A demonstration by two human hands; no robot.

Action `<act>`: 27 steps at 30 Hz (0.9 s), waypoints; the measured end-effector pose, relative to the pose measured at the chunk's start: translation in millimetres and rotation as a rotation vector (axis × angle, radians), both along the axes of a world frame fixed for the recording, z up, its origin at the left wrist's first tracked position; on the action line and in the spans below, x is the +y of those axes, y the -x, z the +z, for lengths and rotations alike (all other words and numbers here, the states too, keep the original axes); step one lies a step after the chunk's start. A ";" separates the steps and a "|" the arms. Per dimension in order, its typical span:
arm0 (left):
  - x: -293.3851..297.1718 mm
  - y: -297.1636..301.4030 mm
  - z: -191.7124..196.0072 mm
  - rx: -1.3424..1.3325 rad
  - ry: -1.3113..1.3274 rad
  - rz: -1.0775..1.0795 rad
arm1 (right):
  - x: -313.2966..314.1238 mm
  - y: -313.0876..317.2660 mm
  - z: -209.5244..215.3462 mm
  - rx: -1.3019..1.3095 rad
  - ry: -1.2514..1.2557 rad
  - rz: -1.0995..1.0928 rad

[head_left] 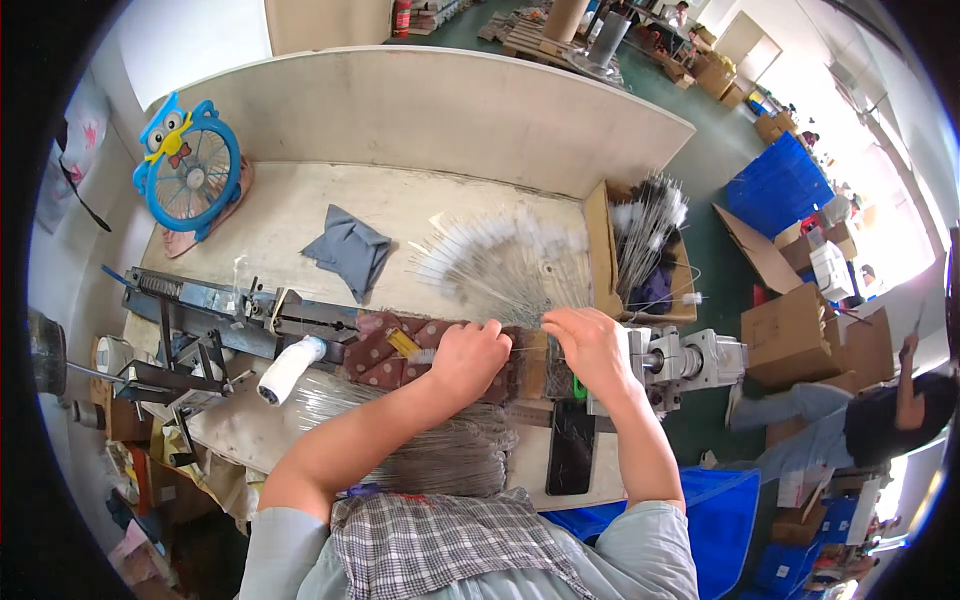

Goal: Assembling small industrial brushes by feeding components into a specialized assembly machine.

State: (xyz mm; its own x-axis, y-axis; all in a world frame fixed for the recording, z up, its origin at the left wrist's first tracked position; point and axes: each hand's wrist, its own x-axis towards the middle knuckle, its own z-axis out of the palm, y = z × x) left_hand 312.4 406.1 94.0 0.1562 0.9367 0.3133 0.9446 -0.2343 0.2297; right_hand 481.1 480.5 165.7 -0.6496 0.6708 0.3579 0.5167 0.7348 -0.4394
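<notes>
My left hand [474,358] is closed above a polka-dotted maroon cloth [385,338] on the bench. A faint thin wire runs from it toward my right hand, and a white tuft [424,356] shows beside its wrist. My right hand [588,345] is bent with fingers together at the clamp end of the machine [690,360]; what its fingertips hold is hidden. Just beyond them, wire-handled brushes with white bristles [500,250] lie fanned out. A thick bundle of bare metal wires [430,455] lies near me, below my left forearm.
A black phone [571,450] lies near my right forearm. A cardboard box [603,250] of brushes stands at right, a grey cloth [348,250] and blue owl-shaped fan [192,170] at left. A white-wrapped handle [292,370] juts from the bench. One person [880,420] is at far right.
</notes>
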 end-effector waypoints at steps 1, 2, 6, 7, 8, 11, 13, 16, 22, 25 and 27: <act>2.4 -1.1 -0.1 0.083 0.067 -0.021 | 3.1 -2.8 -3.1 -0.065 0.019 0.011; 9.6 -0.4 0.0 0.090 0.077 -0.016 | 3.2 -3.1 -0.6 -0.057 0.028 0.017; 55.4 21.4 -11.9 0.285 -0.019 -0.029 | -3.3 10.7 21.2 -0.056 0.295 0.157; 63.5 24.1 -18.1 0.356 -0.057 -0.018 | -2.1 15.1 24.0 -0.058 0.264 0.190; 58.5 18.5 -14.6 0.251 -0.148 0.033 | -2.7 21.3 28.8 0.011 0.191 0.228; 9.1 31.9 -1.7 -0.081 -0.399 -0.069 | -10.2 57.6 24.7 0.161 0.070 0.391; -50.0 50.5 11.3 -0.062 -0.183 -0.027 | -22.2 87.1 16.0 0.138 0.081 0.450; -113.5 51.9 11.7 -0.440 -0.118 0.209 | -33.9 120.8 0.8 0.092 0.078 0.499; -167.0 98.7 12.2 -1.913 0.109 0.765 | -55.0 163.8 -11.2 0.048 0.015 0.403; -161.7 108.9 24.3 -2.213 0.044 0.651 | -60.7 169.9 -8.6 0.005 -0.020 0.379; -145.7 99.3 49.1 -2.183 0.156 0.367 | -60.0 169.0 -6.2 -0.019 0.007 0.363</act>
State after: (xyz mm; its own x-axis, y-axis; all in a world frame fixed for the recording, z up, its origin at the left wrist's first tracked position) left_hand 213.1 260.4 143.0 -0.3640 0.8619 -0.3531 -0.7427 -0.0397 0.6684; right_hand 312.1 420.5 159.5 -0.8525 0.3976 0.3393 0.2310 0.8688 -0.4379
